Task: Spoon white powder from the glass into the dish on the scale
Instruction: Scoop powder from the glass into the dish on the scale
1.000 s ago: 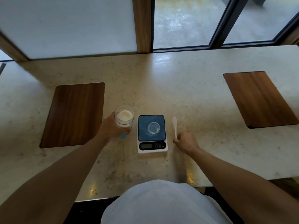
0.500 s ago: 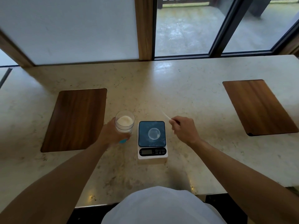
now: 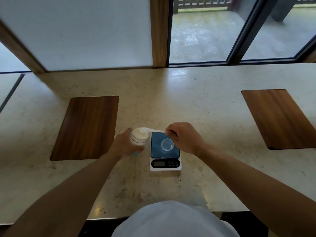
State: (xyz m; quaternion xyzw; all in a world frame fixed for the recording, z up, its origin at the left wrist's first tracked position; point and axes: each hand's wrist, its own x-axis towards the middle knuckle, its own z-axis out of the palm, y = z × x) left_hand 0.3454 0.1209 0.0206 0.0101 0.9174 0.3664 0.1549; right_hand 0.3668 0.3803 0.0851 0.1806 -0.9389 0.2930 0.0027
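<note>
White powder (image 3: pixel 138 133) in glass (image 3: pixel 138 136), left of scale (image 3: pixel 165 151); left hand (image 3: pixel 127 145) fingers wrapped round glass. Right hand (image 3: pixel 183 139) fingers pinched on spoon (image 3: pixel 151 130) handle, bowl at rim. Risk: heaped scoop spilling onto desk (image 3: pixel 196 103) before reaching empty dish (image 3: pixel 167 144).

Counter (image 3: pixel 196 103): pale cream stone, faintly veined, glossy, running the full width beneath the windows; left wooden inlay (image 3: pixel 85 128): dark brown, rectangular with rounded corners, set flush in the surface; right wooden inlay (image 3: pixel 280 118): warmer brown, same form, well apart from the first; frosted panel (image 3: pixel 82 31): white, opaque, behind the counter at left; wooden post (image 3: pixel 159 31): upright, between panel and glazing; clear window (image 3: pixel 201 33): dark metal frame; terrace floor (image 3: pixel 196 41) outside: grey, wet-looking, daylit; railing (image 3: pixel 201 2) at its far edge.
</note>
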